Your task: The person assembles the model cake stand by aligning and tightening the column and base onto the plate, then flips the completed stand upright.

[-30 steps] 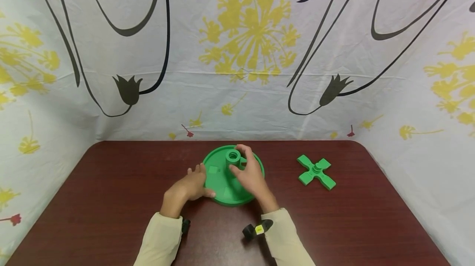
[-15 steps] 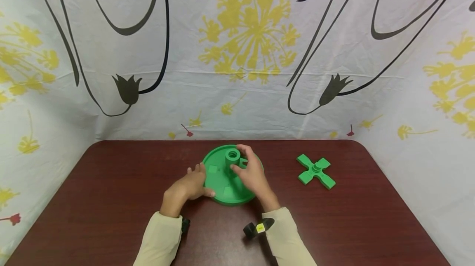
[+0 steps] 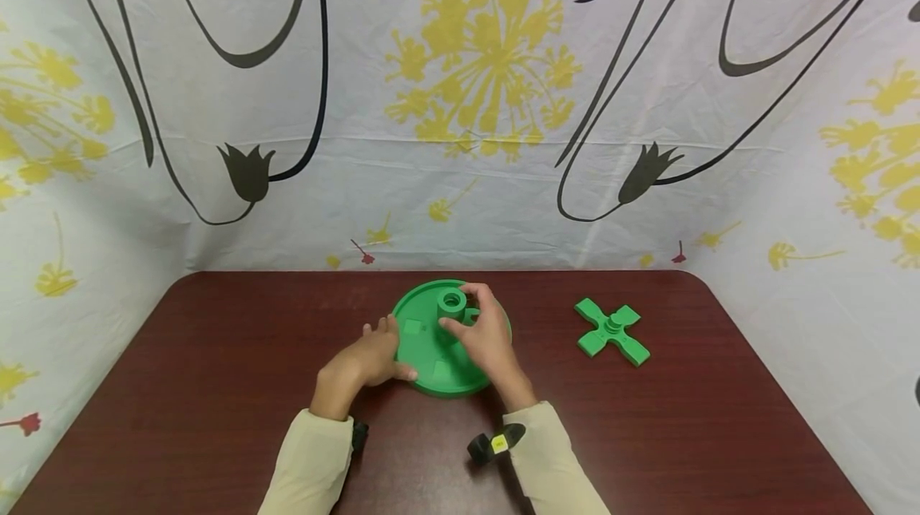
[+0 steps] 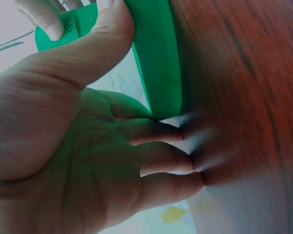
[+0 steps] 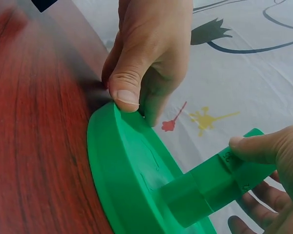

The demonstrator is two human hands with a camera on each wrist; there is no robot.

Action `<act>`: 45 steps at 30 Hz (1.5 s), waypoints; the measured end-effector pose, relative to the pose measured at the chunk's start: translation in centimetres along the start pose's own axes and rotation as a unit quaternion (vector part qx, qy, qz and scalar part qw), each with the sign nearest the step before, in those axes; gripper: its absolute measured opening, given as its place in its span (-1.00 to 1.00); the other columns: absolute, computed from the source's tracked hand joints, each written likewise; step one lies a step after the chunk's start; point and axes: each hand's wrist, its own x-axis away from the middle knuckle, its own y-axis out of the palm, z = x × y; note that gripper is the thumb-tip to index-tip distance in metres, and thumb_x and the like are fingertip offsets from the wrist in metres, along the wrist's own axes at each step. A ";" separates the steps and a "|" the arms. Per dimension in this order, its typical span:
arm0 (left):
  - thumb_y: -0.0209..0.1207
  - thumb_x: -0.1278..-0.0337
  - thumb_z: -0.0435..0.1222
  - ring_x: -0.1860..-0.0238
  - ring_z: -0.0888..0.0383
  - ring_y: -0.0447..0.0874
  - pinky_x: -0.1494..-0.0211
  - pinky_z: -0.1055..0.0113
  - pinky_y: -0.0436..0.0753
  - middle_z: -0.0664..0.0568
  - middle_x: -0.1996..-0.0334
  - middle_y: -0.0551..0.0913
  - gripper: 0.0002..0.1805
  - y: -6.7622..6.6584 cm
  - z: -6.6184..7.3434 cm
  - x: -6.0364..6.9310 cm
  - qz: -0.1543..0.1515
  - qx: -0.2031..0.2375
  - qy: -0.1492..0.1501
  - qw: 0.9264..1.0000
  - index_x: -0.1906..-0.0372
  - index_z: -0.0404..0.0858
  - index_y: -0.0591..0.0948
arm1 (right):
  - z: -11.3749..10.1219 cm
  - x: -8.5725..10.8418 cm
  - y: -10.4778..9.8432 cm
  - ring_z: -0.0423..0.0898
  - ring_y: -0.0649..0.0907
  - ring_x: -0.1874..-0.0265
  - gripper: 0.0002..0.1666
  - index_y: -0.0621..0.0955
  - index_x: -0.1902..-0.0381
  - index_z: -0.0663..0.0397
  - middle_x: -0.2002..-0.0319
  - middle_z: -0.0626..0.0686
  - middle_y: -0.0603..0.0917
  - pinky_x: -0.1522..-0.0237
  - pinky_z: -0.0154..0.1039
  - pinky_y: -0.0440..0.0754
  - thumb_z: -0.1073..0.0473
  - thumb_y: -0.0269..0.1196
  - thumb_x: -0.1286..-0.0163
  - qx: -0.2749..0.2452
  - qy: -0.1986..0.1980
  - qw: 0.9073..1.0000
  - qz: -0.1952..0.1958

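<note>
A round green disc point(image 3: 449, 379) with a raised rim lies on the table in the head view. From it rises a green post point(image 3: 451, 306), hollow at the top. My left hand point(image 3: 366, 359) holds the disc's left edge, thumb on the near rim. In the left wrist view its other fingertips point(image 4: 193, 183) touch the tabletop. My right hand point(image 3: 492, 343) grips the upper part of the post, which bears raised numerals in the right wrist view point(image 5: 234, 173). A small side arm of that part shows between thumb and fingers; the palm side is partly hidden.
A green four-armed cross piece point(image 3: 613, 330) with a central stub lies to the right of the disc. The dark red-brown table point(image 3: 237, 387) has a rounded back edge. Behind it hangs a patterned white cloth point(image 3: 460, 204).
My right hand and its thumb shift slightly back and forth at the post. The left hand stays at the disc's edge, and the cross piece stays put.
</note>
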 end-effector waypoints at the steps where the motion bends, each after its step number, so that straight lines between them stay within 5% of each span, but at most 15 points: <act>1: 0.31 -0.23 -0.10 -0.51 -0.45 -0.21 -0.46 -0.22 0.17 -0.44 -0.53 -0.15 0.11 0.0 0.0 0.0 0.000 0.000 0.000 1.000 -0.53 -0.54 -0.15 | 0.0 0.0 0.0 0.11 0.63 -0.05 -0.39 0.51 -0.09 0.17 0.00 0.17 0.66 0.01 0.07 0.63 0.28 0.52 -0.11 -0.003 0.000 1.000 -0.003; 16: 0.30 -0.24 -0.11 -0.52 -0.42 -0.23 -0.47 -0.22 0.15 -0.41 -0.55 -0.16 0.10 -0.1 0.0 0.1 -0.002 0.008 -0.005 1.000 -0.54 -0.51 -0.16 | -0.1 -0.2 -0.9 0.15 0.57 -0.20 -0.33 0.44 -0.31 0.18 -0.19 0.20 0.58 -0.07 0.08 0.61 0.37 0.38 -0.26 -0.044 -0.004 0.996 -0.077; 38: 0.31 -0.23 -0.10 -0.51 -0.44 -0.21 -0.46 -0.22 0.18 -0.43 -0.54 -0.14 0.11 -0.1 0.0 0.1 0.002 0.001 -0.003 1.000 -0.53 -0.54 -0.15 | 0.0 -0.2 -0.4 0.13 0.65 -0.04 -0.42 0.54 -0.14 0.21 0.01 0.21 0.68 0.00 0.07 0.65 0.26 0.49 -0.17 0.002 -0.008 1.000 -0.027; 45: 0.32 -0.23 -0.11 -0.51 -0.45 -0.21 -0.45 -0.23 0.19 -0.44 -0.53 -0.13 0.11 -0.1 0.1 0.2 0.003 0.005 -0.002 1.000 -0.53 -0.54 -0.15 | 0.1 -0.1 -0.8 0.13 0.60 -0.15 -0.30 0.45 -0.29 0.22 -0.11 0.21 0.62 -0.07 0.07 0.62 0.26 0.45 -0.22 0.008 -0.016 0.998 -0.066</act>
